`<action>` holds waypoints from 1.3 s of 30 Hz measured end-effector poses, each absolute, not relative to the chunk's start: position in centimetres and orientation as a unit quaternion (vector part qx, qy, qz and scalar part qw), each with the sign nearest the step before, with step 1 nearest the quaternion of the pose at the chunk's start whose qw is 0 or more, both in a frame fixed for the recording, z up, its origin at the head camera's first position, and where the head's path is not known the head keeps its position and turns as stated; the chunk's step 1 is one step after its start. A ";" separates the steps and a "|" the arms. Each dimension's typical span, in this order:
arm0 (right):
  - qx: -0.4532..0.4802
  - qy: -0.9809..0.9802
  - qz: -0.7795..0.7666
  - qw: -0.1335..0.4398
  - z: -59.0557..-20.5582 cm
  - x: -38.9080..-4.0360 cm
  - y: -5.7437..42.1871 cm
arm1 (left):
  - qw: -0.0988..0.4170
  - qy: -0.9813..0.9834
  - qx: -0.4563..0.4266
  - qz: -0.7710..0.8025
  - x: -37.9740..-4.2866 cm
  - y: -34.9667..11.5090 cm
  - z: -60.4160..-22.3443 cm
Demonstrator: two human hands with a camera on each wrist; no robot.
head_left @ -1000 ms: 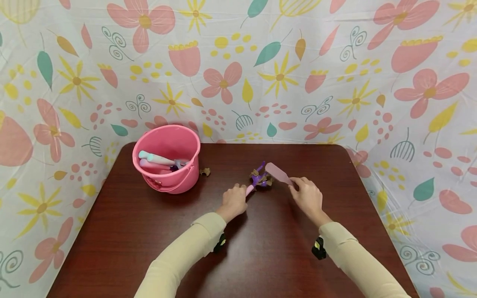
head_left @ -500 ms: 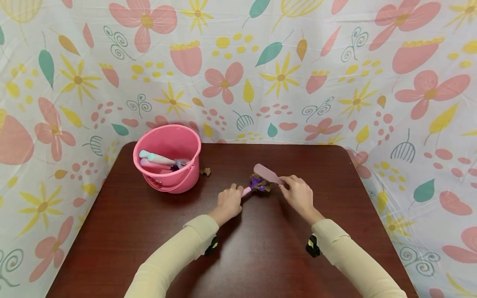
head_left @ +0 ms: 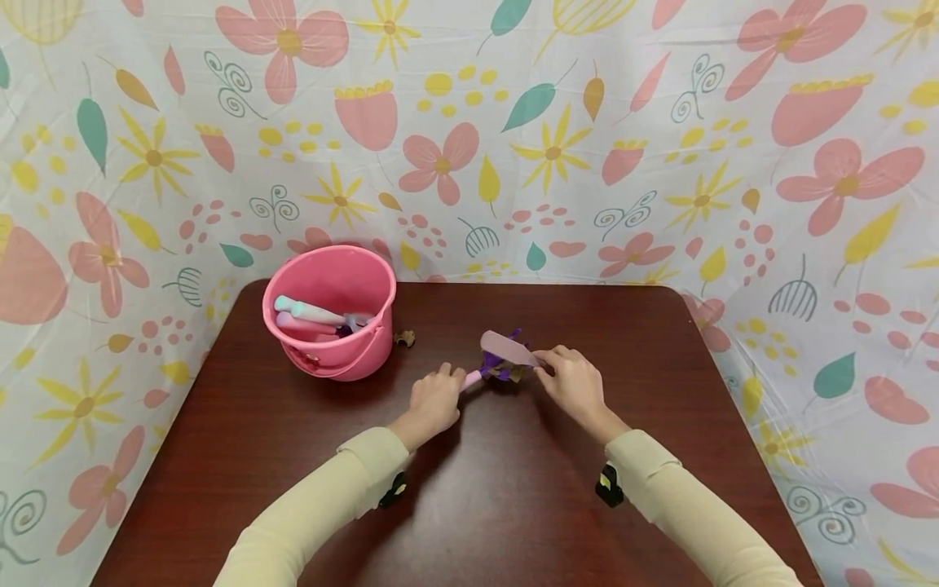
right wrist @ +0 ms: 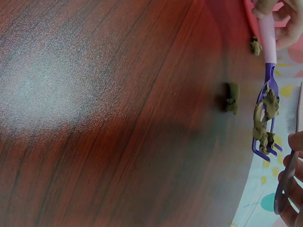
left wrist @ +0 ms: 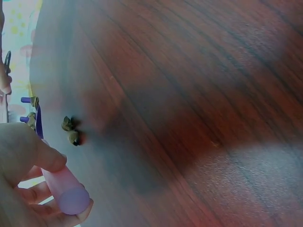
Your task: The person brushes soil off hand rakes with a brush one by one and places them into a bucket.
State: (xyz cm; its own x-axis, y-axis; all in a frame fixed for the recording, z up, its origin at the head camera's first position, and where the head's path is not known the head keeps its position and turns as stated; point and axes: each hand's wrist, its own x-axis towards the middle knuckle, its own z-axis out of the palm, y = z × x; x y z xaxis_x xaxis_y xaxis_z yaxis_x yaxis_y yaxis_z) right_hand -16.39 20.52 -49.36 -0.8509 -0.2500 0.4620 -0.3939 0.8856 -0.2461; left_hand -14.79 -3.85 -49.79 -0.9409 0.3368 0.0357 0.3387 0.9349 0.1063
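Observation:
My left hand [head_left: 434, 399] grips the pink handle of a small garden hand fork [right wrist: 269, 71] with purple tines. Crumpled brownish-green lumps [right wrist: 271, 104] cling among its tines, which are above the table in the right wrist view. In my right hand [head_left: 575, 383] is a flat pink spatula [head_left: 506, 349], its blade overlapping the tines in the head view; whether it touches them I cannot tell. A hole shows near the end of its handle. Beneath the fork, a loose lump [right wrist: 232, 98] lies on the tabletop.
A pink bucket [head_left: 370, 359] stands at the back left of the dark wooden table [head_left: 513, 505], with several tools [head_left: 315, 313] leaning inside. Beside it lies another brown lump [head_left: 404, 338]. Floral cloth [head_left: 469, 106] hangs behind the table's far edge.
Both hands have shifted left, taking the fork and spatula along. The spatula's blade has moved from the right side of the tines to over them.

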 end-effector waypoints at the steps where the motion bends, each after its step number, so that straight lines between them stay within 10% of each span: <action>1: 0.172 -0.948 0.166 0.213 -49.4 -16.4 20.4 | 0.008 -0.983 -0.173 -0.057 -14.7 -4.0 -49.8; 39: 0.221 -0.944 0.140 0.202 -48.7 -16.1 16.8 | 0.051 -0.978 -0.188 -0.072 -12.8 -8.2 -48.8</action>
State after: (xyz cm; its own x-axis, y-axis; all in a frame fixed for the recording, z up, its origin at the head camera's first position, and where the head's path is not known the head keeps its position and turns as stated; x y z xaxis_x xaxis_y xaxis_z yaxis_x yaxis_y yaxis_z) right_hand -16.09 16.78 -48.73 -0.8209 -0.3605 0.4429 -0.4734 0.8634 -0.1747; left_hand -12.76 -8.21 -48.85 -0.9244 0.3597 0.1264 0.3743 0.9193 0.1212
